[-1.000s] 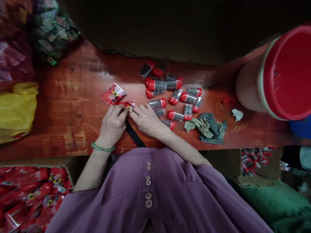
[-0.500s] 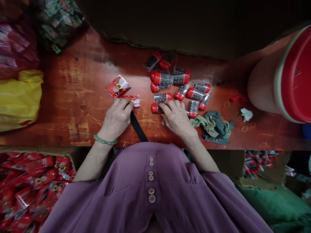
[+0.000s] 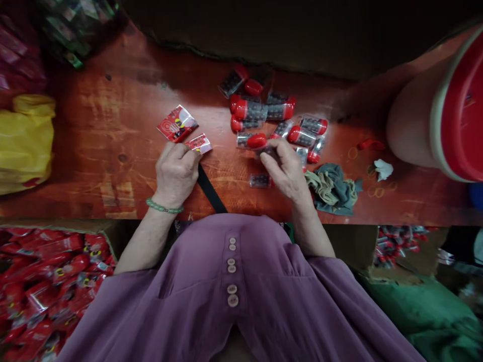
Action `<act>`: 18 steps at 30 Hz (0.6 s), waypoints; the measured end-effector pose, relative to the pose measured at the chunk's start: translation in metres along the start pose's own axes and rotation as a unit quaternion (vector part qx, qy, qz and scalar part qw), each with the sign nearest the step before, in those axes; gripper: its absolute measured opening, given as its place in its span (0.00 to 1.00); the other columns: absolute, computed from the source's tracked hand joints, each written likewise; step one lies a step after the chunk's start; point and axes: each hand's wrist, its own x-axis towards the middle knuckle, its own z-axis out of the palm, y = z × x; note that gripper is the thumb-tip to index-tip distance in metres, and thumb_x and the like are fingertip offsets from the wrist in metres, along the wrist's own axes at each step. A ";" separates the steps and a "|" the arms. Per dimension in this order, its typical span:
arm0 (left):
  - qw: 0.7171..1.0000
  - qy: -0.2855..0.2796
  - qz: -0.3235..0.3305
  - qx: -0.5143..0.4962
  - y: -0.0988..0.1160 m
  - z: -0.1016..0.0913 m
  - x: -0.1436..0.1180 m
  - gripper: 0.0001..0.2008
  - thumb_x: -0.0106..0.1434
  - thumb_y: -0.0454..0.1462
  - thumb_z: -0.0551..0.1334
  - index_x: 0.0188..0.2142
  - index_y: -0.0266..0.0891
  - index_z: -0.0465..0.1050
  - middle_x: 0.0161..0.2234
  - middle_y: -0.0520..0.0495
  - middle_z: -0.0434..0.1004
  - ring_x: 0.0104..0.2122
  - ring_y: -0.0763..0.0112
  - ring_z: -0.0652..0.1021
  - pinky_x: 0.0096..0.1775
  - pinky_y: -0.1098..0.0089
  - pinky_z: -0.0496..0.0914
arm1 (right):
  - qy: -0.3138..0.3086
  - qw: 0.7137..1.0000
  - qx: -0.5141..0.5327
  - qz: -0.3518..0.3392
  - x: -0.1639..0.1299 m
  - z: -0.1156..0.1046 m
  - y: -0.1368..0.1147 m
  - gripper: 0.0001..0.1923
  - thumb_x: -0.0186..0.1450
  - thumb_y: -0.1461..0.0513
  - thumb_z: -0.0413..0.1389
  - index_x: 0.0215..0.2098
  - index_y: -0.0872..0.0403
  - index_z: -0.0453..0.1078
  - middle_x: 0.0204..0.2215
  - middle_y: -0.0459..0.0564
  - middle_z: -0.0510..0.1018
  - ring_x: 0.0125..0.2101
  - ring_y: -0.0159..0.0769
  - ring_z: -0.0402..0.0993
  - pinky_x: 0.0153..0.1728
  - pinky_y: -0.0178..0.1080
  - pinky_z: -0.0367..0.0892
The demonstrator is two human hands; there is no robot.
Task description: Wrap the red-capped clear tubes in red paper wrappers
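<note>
Near the middle of the frame the left hand (image 3: 175,173) rests on the red wooden table (image 3: 94,151), its fingers closed on a small red packet (image 3: 198,144) at the fingertips. A second red packet (image 3: 176,123) lies just above it, flat on the table. The right hand (image 3: 287,171) is at the lower edge of the pile of red-capped tubes (image 3: 271,118), fingers curled around one tube (image 3: 252,141). One clear tube without cap (image 3: 260,180) lies alone just left of this hand. A crumpled cloth (image 3: 332,186) lies to its right.
</note>
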 end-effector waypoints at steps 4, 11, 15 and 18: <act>0.999 -0.001 -0.010 -0.046 -0.001 0.000 -0.001 0.14 0.65 0.48 0.64 0.28 0.43 0.77 0.27 0.46 0.73 0.32 0.61 0.73 0.36 0.61 0.68 | 0.080 0.973 0.196 0.091 -0.013 -0.014 0.010 0.15 0.67 0.49 0.58 0.45 0.46 0.68 0.36 0.46 0.76 0.35 0.37 0.78 0.37 0.43 0.75; 0.990 -0.023 0.019 -0.135 0.000 -0.013 0.001 0.10 0.66 0.42 0.63 0.30 0.43 0.79 0.29 0.49 0.77 0.29 0.68 0.75 0.32 0.67 0.68 | 0.143 0.953 0.232 0.130 -0.035 -0.026 0.017 0.18 0.65 0.47 0.60 0.47 0.46 0.69 0.32 0.44 0.76 0.34 0.36 0.79 0.35 0.41 0.76; 0.992 -0.018 0.003 -0.121 0.003 -0.014 0.004 0.10 0.64 0.39 0.64 0.26 0.42 0.77 0.25 0.50 0.76 0.25 0.70 0.74 0.29 0.68 0.66 | 0.140 0.953 0.245 0.114 -0.042 -0.024 0.010 0.21 0.66 0.50 0.60 0.54 0.44 0.67 0.36 0.45 0.77 0.30 0.34 0.77 0.35 0.42 0.77; 0.988 0.016 -0.022 -0.150 0.009 -0.015 0.005 0.09 0.62 0.38 0.65 0.25 0.40 0.76 0.25 0.50 0.76 0.26 0.71 0.74 0.29 0.69 0.67 | 0.105 0.952 0.268 0.101 -0.045 -0.018 0.003 0.22 0.67 0.53 0.60 0.58 0.43 0.66 0.38 0.45 0.79 0.28 0.32 0.76 0.37 0.43 0.78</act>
